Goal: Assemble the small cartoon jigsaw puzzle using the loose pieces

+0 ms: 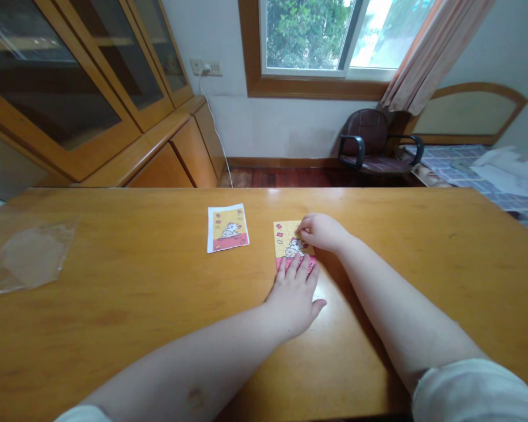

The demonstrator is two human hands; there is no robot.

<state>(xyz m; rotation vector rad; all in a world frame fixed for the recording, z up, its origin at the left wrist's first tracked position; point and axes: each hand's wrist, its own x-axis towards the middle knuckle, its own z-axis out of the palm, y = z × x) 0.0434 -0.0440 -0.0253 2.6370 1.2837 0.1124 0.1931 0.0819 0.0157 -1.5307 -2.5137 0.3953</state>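
Note:
A small jigsaw puzzle (284, 239) in yellow and pink, with a white cartoon animal on it, lies flat on the wooden table. My left hand (294, 296) rests over its lower edge, palm down and fingers spread. At the puzzle's upper right is my right hand (323, 231), its fingers curled and pinched together against the surface; whatever they may hold is hidden. To the left lies a white-bordered picture card (227, 228) showing the same design. The right part of the puzzle is covered by my right hand.
A clear plastic bag (30, 255) lies at the left of the wooden table (136, 328). Beyond the table are a glass-doored cabinet (158, 146), a dark armchair (369, 143) and a bed (479, 170). A white cord (215, 126) hangs from a wall socket.

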